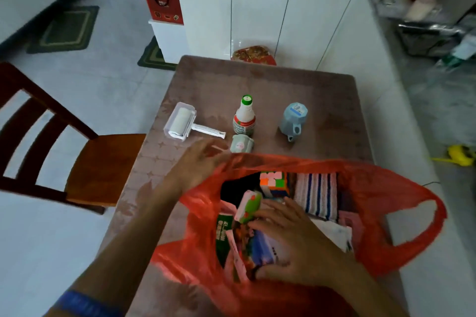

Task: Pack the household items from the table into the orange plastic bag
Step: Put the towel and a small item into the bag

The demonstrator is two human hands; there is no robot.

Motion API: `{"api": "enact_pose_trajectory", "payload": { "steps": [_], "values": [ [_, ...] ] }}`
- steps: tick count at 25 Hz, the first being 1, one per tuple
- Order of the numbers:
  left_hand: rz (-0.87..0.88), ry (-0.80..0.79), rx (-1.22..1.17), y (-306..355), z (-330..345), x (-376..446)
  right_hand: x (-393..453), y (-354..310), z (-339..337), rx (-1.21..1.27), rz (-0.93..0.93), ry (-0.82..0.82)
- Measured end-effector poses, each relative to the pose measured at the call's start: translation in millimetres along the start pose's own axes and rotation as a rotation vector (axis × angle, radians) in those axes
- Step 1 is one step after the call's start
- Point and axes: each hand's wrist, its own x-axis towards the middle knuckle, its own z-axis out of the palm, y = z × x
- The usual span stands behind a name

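Bag [401,188], orange, mouth wide, sits at the near edge of the worktop [322,90], slumped toward the right near corner. Already inside: cube [273,180], striped cloth [316,194], a green packet, printed packets, white and pink soft goods at right.

Right hand [291,234] is down in the bag, fingers spread over the printed packets, fingertips against a small pink-green pack [249,205] that stands tilted; whether it grips or only steadies that pack, cannot tell. Left hand [198,162] is at the bag's far left rim, fingers curled on the plastic, holding the mouth open.

Left on the worktop, mid-surface: lint roller [184,123] toward the left edge, bottle [244,118] with green cap upright, small cup [241,143] just in front of it and near the bag rim, blue jug [293,121] upturned to the right.

Judgement: well past halfway; four items remain. Bag looks crowded, so the tall bottle may need room made.
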Motion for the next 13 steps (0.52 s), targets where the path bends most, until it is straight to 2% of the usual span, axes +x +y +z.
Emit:
{"api": "enact_pose_trajectory", "payload": {
  "steps": [1, 2, 3, 4, 6, 7, 9, 11, 13],
  "values": [
    [-0.073, 0.121, -0.044, -10, 1, 25, -4, -2, -4, 0.145, 0.074, 0.094],
    [-0.135, 0.189, 0.025, -18, 3, 51, -6, -2, -8, 0.251, 0.153, 0.198],
    [-0.165, 0.187, 0.179, -27, 9, 73, -7, -2, -12, 0.319, 0.232, 0.291],
    [-0.149, 0.103, 0.373, -37, 19, 91, -8, -2, -15, 0.362, 0.313, 0.347],
    [-0.014, -0.196, 0.7, -53, 40, 124, -9, -5, -18, 0.418, 0.427, 0.397],
    [0.051, -0.304, 0.774, -59, 46, 140, -12, -6, -18, 0.418, 0.448, 0.423],
    [0.102, -0.39, 0.791, -72, 52, 161, -21, -6, -17, 0.419, 0.487, 0.432],
    [0.112, -0.322, 0.793, -81, 54, 157, -30, -2, -12, 0.428, 0.508, 0.413],
    [0.228, -0.101, 0.77, -90, 60, 135, -36, 2, -9, 0.439, 0.519, 0.417]
  ]
}}
